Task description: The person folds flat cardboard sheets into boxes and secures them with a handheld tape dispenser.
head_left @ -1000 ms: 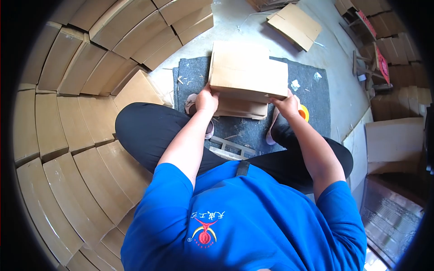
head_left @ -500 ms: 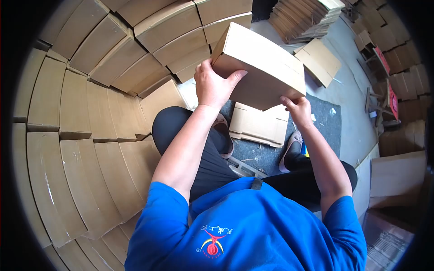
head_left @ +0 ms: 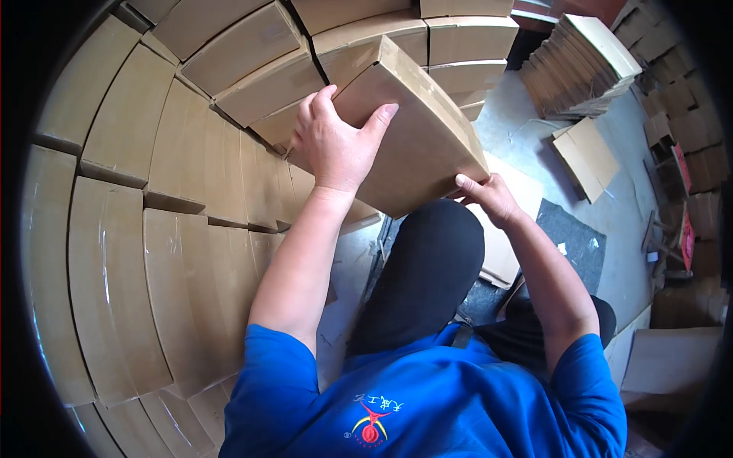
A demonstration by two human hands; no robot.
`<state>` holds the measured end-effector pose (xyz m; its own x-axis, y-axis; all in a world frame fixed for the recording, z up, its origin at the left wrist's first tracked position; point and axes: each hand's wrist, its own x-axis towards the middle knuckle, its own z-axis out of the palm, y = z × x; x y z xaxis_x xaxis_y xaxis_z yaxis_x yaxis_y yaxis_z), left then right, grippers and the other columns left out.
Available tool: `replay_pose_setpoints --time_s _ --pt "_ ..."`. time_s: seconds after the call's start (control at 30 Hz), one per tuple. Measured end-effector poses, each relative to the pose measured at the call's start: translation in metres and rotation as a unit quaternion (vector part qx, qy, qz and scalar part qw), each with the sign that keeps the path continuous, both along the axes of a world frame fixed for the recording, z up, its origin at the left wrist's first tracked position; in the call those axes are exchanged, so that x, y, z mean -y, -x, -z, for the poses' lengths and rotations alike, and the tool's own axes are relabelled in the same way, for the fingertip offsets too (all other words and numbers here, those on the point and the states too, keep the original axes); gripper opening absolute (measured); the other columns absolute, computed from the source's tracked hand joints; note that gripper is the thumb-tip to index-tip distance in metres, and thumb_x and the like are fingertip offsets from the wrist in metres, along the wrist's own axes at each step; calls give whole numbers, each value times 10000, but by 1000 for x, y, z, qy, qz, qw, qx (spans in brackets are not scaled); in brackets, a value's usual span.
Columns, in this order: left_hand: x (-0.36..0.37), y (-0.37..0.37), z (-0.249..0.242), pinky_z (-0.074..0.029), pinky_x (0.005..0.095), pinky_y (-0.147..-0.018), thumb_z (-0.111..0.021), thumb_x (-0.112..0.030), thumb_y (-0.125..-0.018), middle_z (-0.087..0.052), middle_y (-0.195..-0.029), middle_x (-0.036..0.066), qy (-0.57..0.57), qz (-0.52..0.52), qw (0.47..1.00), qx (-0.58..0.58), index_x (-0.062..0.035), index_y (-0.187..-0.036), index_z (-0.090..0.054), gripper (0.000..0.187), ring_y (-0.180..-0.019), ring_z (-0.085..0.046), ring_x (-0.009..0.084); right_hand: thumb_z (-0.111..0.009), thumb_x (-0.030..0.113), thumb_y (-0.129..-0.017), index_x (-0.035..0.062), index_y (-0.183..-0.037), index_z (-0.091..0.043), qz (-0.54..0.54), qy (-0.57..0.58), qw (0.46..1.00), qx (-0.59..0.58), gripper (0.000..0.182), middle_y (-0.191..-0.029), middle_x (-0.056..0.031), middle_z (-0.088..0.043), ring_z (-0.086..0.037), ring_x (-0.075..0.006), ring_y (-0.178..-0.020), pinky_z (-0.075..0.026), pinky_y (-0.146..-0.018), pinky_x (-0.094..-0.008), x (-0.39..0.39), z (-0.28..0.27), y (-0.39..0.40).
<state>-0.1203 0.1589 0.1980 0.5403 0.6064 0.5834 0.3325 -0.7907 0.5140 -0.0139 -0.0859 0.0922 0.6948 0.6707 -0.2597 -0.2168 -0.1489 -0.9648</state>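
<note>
The closed brown cardboard box (head_left: 420, 141) is held tilted in the air, above the raised knee in black trousers (head_left: 427, 259) and in front of stacked brown cardboard cartons (head_left: 374, 38). The left hand (head_left: 332, 141) is spread wide, thumb on the broad face, gripping the upper-left side. The right hand (head_left: 489, 197) is partly closed, pinching the lower-right corner; its underside fingers are mostly hidden. Flat tan cardboard (head_left: 504, 229) lies beyond the knee, near the dark grey mat (head_left: 576, 244).
</note>
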Motion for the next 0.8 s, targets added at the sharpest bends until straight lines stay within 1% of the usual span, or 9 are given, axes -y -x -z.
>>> replay_pose_setpoints --time_s 0.13,0.3,0.37,0.47,0.53,0.6,0.67,0.77,0.8 --pt "-44 10 35 -293 510 -1063 -694 -616 -782 -530 -1288 166 24 -58 991 -120 -34 -1261 -539 769 -1258 -452 341 -671 728 -767 -104 -1275 -554 -172 190 963 -84 981 -1179 -233 -641 -620 -263 -1113 -499 -955 -356 -25 8 -7" --pt "-107 24 108 -157 547 -1176 -675 -471 -861 -437 -1439 171 15 -77 981 -180 -45 -1361 -505 679 -1388 -343 332 -636 583 -891 -56 -1310 -547 -389 136 885 -217 770 -1233 -154 -645 -575 -219 -1184 -436 -1036 -362 -86 42 -1" --pt "-116 31 135 -120 552 -1193 -681 -405 -869 -369 -1506 166 -53 -115 974 -188 -67 -1381 -496 641 -1438 -282 317 -653 551 -894 -37 -1248 -606 -386 235 880 -144 689 -1188 -138 -666 -595 -228 -1139 -427 -1021 -354 -102 55 1" --pt "-84 49 160 -93 555 -1196 -667 -409 -867 -324 -1551 156 66 -71 946 -310 -92 -1390 -511 632 -1469 -236 301 -694 504 -882 -23 -1115 -687 -367 262 891 -46 576 -1067 -133 -701 -633 -228 -1024 -467 -936 -348 -101 60 3" --pt "-59 68 189 -73 551 -1199 -662 -438 -857 -324 -1554 166 105 -43 932 -345 -90 -1392 -509 657 -1476 -221 309 -745 462 -849 -8 -1050 -708 -231 384 891 77 513 -1002 -147 -711 -643 -201 -975 -497 -869 -343 -99 63 5" --pt "-39 95 218 -102 556 -1194 -684 -382 -846 -273 -1564 212 102 -32 951 -289 -75 -1424 -455 693 -1477 -183 373 -832 338 -772 26 -1154 -661 -127 343 923 120 522 -1095 -160 -668 -638 -254 -1026 -513 -872 -361 -93 86 7" --pt "-23 121 219 -150 564 -1177 -703 -321 -833 -275 -1547 239 77 -59 975 -200 -59 -1414 -451 685 -1459 -198 401 -864 241 -719 82 -1372 -509 -73 247 940 226 760 -1344 -168 -530 -614 -309 -1108 -513 -948 -389 -87 99 11" --pt "3 169 219 -369 442 -1025 -689 -152 -834 -500 -1244 186 163 -122 977 -67 -32 -1251 -518 467 -1167 -470 343 -861 210 -721 95 -1448 -438 -170 213 945 183 849 -1402 -178 -500 -578 -337 -1193 -480 -1018 -386 -94 95 10" --pt "15 185 227 -409 420 -969 -699 -163 -845 -515 -1187 174 283 -150 947 -20 -31 -1218 -527 432 -1074 -505 294 -857 204 -725 83 -1444 -445 -193 185 951 158 837 -1381 -183 -530 -571 -330 -1213 -473 -1025 -383 -95 108 9"
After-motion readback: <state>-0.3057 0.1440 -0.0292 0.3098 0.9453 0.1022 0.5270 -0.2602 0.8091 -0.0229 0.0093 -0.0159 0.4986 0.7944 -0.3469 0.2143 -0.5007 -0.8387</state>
